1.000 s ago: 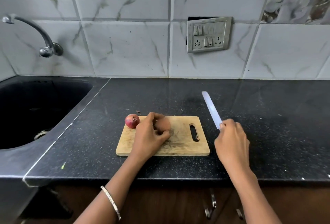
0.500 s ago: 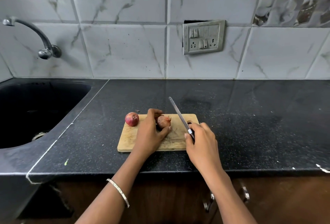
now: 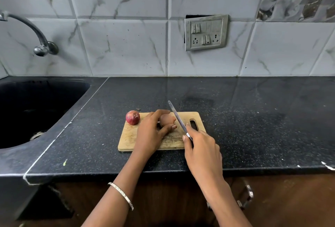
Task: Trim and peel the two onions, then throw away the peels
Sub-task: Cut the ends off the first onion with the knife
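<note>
A wooden cutting board lies on the black counter. On its far left corner sits a red onion, unpeeled and free. My left hand pins a second, brownish onion to the middle of the board between thumb and fingers. My right hand grips the handle of a knife; its blade slants up and to the left, right beside the held onion's right end.
A dark sink with a tap lies to the left. A switch and socket plate hangs on the tiled wall. The counter's front edge runs just below the board, with cabinet handles underneath.
My right hand has carried the knife from the counter on the right over to the board, and the blade now rests by the held onion. My left hand stays on that onion.
</note>
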The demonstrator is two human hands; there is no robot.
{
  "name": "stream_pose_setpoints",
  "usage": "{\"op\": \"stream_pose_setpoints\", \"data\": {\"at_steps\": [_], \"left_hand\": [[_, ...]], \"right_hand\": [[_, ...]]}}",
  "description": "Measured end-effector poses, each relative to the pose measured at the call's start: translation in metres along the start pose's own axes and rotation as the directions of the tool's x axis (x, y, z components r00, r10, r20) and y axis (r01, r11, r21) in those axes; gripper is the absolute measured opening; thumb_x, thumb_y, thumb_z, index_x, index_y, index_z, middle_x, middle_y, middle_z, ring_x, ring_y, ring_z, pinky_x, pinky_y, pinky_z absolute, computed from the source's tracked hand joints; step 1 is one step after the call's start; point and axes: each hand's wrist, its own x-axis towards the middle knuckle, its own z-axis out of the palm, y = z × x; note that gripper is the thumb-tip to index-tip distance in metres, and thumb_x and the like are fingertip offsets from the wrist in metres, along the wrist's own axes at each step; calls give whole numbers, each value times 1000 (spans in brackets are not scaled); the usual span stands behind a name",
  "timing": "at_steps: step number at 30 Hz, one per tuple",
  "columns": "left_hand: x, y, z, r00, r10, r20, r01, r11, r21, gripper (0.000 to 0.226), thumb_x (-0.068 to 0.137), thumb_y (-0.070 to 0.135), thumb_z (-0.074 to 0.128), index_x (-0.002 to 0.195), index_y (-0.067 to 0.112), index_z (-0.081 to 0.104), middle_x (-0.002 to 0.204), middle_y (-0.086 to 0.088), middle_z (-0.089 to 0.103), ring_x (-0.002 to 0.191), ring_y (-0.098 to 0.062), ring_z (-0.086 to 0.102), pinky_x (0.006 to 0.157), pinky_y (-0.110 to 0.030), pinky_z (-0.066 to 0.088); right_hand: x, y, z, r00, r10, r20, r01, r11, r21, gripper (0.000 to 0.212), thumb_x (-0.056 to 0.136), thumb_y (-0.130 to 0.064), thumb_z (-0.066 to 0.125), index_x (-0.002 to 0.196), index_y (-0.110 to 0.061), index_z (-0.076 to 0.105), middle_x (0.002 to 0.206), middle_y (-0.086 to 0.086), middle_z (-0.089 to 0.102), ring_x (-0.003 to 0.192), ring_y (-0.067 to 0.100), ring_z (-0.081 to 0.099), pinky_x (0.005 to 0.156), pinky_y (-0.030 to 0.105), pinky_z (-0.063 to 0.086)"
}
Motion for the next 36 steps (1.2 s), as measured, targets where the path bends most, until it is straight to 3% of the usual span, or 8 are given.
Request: {"op": "stream_pose_setpoints", "data": {"at_steps": [7, 13, 19, 25, 31, 36], "left_hand": [[3, -4, 5, 1000, 8, -20, -9, 999, -53, 35, 79, 40, 82, 106, 34, 61, 92, 8, 70, 85, -13, 65, 76, -44, 54], [4, -1, 4, 999, -28, -29, 25, 992, -122, 32, 77, 30, 86, 102, 25, 67, 87, 12, 72, 81, -7, 67, 76, -37, 55], [6, -5, 5, 993, -111, -50, 100, 977, -186, 35, 70, 30, 91, 99, 25, 73, 83, 6, 75, 78, -24, 70, 74, -45, 57], [7, -5, 5, 989, -147, -33, 137, 967, -217, 36, 68, 28, 91, 100, 26, 75, 86, 8, 77, 81, -19, 73, 79, -44, 59], [10, -7, 6, 984, -174, -47, 161, 965, -205, 37, 65, 35, 92, 98, 32, 75, 85, 8, 77, 81, -21, 73, 78, -44, 60], [11, -10, 5, 984, -173, -31, 163, 965, -204, 41, 63, 38, 92, 99, 31, 75, 86, 11, 77, 81, -12, 74, 80, -41, 61]], "right_hand": [[3, 0, -2, 998, -15, 54, 16, 1000, -2, 46, 107, -36, 41, 152, -37, 39, 112, -6, 61, 104, 21, 64, 67, 28, 35], [4, 2, -4, 996, -35, 81, 36, 999, -13, 46, 107, -36, 39, 153, -36, 37, 110, -7, 60, 102, 18, 63, 67, 25, 35], [12, 0, -3, 993, -35, 109, 40, 998, -38, 46, 107, -35, 41, 153, -35, 38, 115, -6, 63, 104, 20, 65, 68, 27, 41], [27, -14, 5, 995, -52, 89, 57, 997, -52, 43, 107, -29, 43, 150, -30, 44, 126, -2, 63, 109, 23, 64, 80, 34, 50], [11, -3, 0, 993, -67, 93, 77, 992, -104, 41, 107, -29, 43, 148, -33, 44, 120, -7, 62, 103, 20, 66, 73, 32, 50], [25, -10, 2, 995, -63, 80, 71, 992, -108, 34, 106, -26, 45, 139, -30, 52, 118, -4, 63, 102, 24, 66, 70, 33, 46]]}}
